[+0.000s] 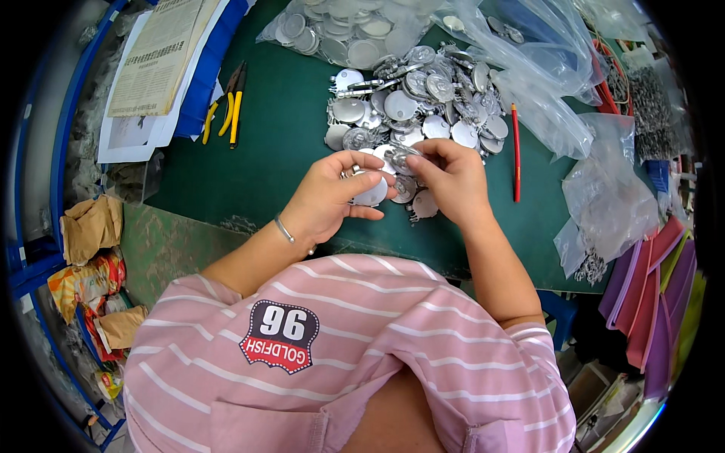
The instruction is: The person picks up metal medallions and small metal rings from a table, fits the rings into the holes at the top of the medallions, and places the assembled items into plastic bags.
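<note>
My left hand (321,189) is closed around a round silver metal medal (371,195), its smooth flat face partly covered by my fingers. Close beside it, my right hand (458,181) pinches another silver medal (400,157) with a raised pattern between thumb and fingers. Both hands hover at the near side of a heap of similar silver medals (400,106), some plain side up, others showing relief. Below my right fingers, a loose medal (424,204) lies at the near edge of the heap.
Yellow-handled pliers (234,113) lie left of the heap on the green table (279,83); a red pencil (516,155) lies right. A plastic bag of discs (340,34) sits behind. Clear bags (544,106) cover the right back. Papers (151,68) rest on a blue bin at left.
</note>
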